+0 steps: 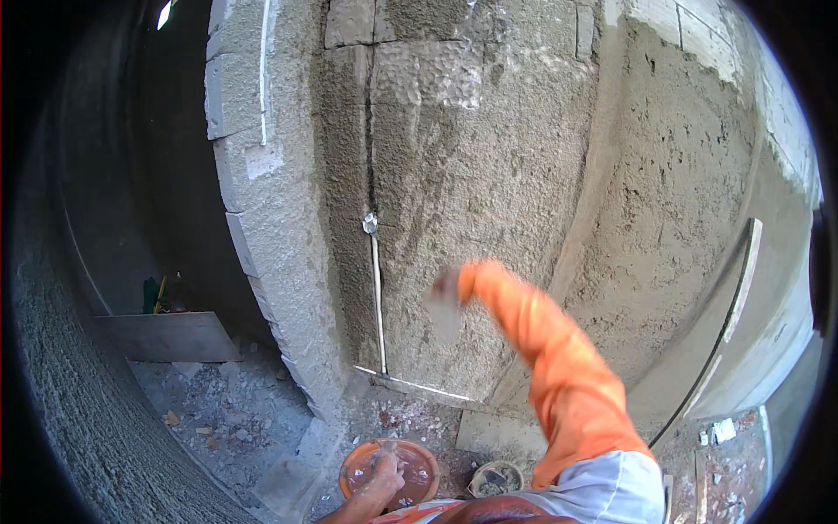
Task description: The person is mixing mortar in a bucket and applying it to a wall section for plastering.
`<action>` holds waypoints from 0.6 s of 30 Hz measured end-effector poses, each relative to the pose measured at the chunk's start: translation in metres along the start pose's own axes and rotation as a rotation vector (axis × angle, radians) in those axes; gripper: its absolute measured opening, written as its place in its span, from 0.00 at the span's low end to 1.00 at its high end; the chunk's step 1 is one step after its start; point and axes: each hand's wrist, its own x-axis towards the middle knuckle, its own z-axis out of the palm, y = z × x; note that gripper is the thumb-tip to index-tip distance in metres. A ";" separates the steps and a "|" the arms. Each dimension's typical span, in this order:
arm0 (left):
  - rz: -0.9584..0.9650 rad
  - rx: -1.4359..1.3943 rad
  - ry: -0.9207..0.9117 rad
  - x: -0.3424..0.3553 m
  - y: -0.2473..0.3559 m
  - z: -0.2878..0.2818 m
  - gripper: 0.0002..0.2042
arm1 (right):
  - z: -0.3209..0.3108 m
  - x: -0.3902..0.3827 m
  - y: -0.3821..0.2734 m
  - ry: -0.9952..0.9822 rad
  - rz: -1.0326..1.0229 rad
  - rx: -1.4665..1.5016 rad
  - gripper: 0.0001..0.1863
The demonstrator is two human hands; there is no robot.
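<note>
My right arm in an orange sleeve reaches up in front of the rough cement wall (506, 175). Motion smears my right hand (447, 285); a pale grey, translucent-looking blurred shape (446, 321) hangs below it, apparently in its grip, and its kind cannot be made out. Low down, my left hand (387, 477) is over an orange basin (351, 454) of brownish liquid. Its fingers are bent together around something small and pale at the far side, too indistinct to name.
A white conduit (378, 297) runs down the wall from a small box (370, 224). Beside the orange basin stands a bucket (496, 479) with grey contents. A long straightedge (729, 319) leans at the right. Rubble (223, 410) covers the floor by the dark opening, near a board (170, 337).
</note>
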 end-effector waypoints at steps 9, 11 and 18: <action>-0.023 0.034 -0.144 -0.015 -0.007 0.046 0.08 | 0.479 0.010 -0.045 -0.405 0.020 0.645 0.19; -0.021 0.065 -0.172 -0.012 -0.010 0.047 0.08 | 0.483 0.009 -0.043 -0.315 -0.017 0.586 0.18; -0.036 -0.049 -0.083 0.047 -0.046 0.024 0.10 | 0.216 0.033 0.119 0.315 0.059 0.056 0.17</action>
